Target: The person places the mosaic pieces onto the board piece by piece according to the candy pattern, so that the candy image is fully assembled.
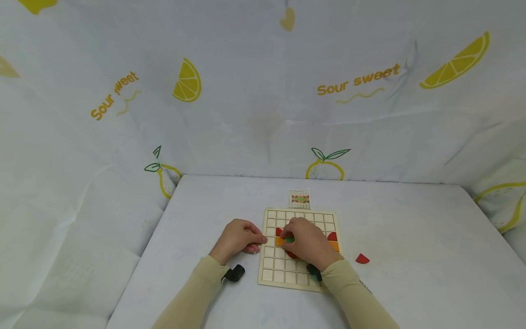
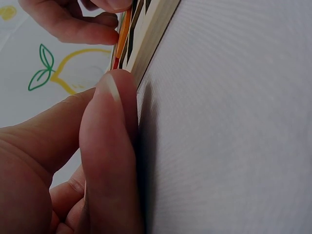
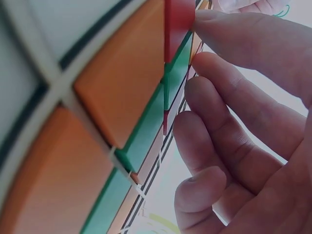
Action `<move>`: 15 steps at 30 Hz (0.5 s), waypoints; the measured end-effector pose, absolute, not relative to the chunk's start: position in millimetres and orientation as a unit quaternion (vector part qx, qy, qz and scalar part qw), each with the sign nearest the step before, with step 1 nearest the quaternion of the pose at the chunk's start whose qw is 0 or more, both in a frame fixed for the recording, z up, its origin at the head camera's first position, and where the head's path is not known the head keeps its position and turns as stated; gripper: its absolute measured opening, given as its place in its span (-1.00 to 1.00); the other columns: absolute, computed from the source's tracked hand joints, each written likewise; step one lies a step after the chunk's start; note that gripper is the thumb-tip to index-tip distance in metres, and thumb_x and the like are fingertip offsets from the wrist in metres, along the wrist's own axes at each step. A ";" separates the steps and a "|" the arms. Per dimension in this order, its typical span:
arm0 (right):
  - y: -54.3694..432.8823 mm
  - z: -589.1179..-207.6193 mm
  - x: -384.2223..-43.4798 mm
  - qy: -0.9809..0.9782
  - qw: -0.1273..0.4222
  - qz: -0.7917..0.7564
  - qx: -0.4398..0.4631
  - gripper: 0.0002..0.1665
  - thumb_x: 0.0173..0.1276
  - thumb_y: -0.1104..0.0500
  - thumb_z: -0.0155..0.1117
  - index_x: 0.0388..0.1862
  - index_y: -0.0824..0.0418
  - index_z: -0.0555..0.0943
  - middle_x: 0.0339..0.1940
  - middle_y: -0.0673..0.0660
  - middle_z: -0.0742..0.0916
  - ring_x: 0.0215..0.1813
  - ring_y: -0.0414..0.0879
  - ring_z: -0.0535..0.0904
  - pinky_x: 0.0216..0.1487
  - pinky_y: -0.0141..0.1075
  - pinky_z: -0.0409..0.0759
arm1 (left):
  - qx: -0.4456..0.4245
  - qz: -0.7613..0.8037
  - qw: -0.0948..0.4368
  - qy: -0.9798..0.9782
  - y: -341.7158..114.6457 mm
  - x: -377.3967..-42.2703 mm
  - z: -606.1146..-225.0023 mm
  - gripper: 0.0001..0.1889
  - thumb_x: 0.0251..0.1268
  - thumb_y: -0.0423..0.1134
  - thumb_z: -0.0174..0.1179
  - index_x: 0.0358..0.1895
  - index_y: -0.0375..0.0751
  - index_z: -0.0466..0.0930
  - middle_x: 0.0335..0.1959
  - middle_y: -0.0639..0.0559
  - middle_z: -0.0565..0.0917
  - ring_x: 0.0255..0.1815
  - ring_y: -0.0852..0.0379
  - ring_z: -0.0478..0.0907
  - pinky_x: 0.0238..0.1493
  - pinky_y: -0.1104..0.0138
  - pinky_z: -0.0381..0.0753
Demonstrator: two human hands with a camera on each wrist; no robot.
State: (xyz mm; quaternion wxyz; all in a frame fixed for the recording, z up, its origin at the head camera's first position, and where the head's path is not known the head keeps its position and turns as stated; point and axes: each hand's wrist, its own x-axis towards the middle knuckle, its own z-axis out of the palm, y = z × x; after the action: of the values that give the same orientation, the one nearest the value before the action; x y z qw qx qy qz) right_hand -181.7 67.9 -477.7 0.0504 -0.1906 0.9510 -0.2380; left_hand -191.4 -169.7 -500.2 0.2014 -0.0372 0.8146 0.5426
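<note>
My left hand [image 1: 238, 240] is pressing the board's [image 1: 287, 274] edge so it stays put, while my right hand [image 1: 308, 242] is pinching a red piece [image 3: 178, 24] over the board's middle.

both hands on the grid board [image 1: 299, 269] — red piece [image 1: 362, 259] apart.

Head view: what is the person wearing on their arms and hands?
Both arms wear long, close-fitting beige sleeves, left sleeve and right sleeve, ending at the wrists. A small black device sits by the left wrist, a dark one at the right wrist. The hands are bare: no gloves or rings visible.
</note>
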 end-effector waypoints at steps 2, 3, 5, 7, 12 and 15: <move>68.1 -478.0 -182.1 0.951 0.051 -0.239 -0.189 -0.84 0.24 0.12 0.70 -0.26 0.04 0.84 -0.33 -0.11 0.69 -0.22 -0.21 0.52 -0.09 -0.24 0.68 | -0.036 0.542 0.201 0.815 -169.4 -191.5 -499.6 -0.74 0.17 -0.16 0.66 -0.24 -0.19 0.77 -0.49 -0.02 0.81 -0.54 0.23 0.72 -0.41 0.43 0.78; 68.2 -477.9 -182.1 0.951 0.052 -0.239 -0.189 -0.84 0.24 0.12 0.70 -0.26 0.04 0.84 -0.33 -0.11 0.69 -0.22 -0.21 0.53 -0.08 -0.24 0.69 | -0.036 0.541 0.201 0.816 -169.2 -191.7 -499.4 -0.74 0.18 -0.16 0.66 -0.24 -0.19 0.78 -0.48 -0.02 0.81 -0.54 0.23 0.72 -0.41 0.43 0.78; 68.0 -478.0 -182.5 0.951 0.055 -0.239 -0.189 -0.85 0.25 0.12 0.69 -0.25 0.04 0.84 -0.32 -0.11 0.70 -0.22 -0.20 0.53 -0.07 -0.23 0.70 | -0.037 0.539 0.200 0.818 -169.0 -191.7 -498.7 -0.75 0.18 -0.16 0.65 -0.24 -0.18 0.78 -0.48 -0.02 0.81 -0.53 0.22 0.72 -0.41 0.43 0.78; 67.5 -478.1 -183.2 0.950 0.062 -0.240 -0.188 -0.85 0.27 0.12 0.69 -0.24 0.04 0.84 -0.31 -0.12 0.71 -0.21 -0.20 0.54 -0.04 -0.22 0.71 | -0.039 0.536 0.200 0.819 -168.8 -191.6 -498.3 -0.75 0.19 -0.16 0.65 -0.24 -0.18 0.78 -0.48 -0.02 0.81 -0.53 0.22 0.72 -0.41 0.43 0.77; 68.7 -476.1 -183.3 0.949 0.060 -0.245 -0.191 -0.84 0.27 0.08 0.70 -0.24 0.03 0.84 -0.30 -0.14 0.72 -0.19 -0.20 0.56 -0.01 -0.20 0.71 | -0.041 0.533 0.200 0.821 -169.2 -191.8 -498.4 -0.74 0.19 -0.15 0.65 -0.23 -0.17 0.78 -0.47 -0.02 0.81 -0.53 0.23 0.72 -0.42 0.43 0.77; 76.8 -474.5 -181.2 0.948 0.049 -0.254 -0.185 -0.85 0.28 0.05 0.69 -0.27 0.00 0.83 -0.32 -0.15 0.71 -0.19 -0.21 0.57 -0.02 -0.20 0.70 | -0.040 0.538 0.204 0.817 -168.6 -191.9 -500.2 -0.74 0.18 -0.16 0.66 -0.24 -0.18 0.78 -0.48 -0.02 0.81 -0.54 0.23 0.72 -0.42 0.43 0.77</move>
State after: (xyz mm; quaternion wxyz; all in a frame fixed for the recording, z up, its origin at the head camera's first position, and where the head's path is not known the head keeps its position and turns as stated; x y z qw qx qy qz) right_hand -181.2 76.8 -474.5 0.0492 -0.1848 0.9482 -0.2536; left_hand -191.9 -168.6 -500.2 0.2038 -0.0399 0.8169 0.5381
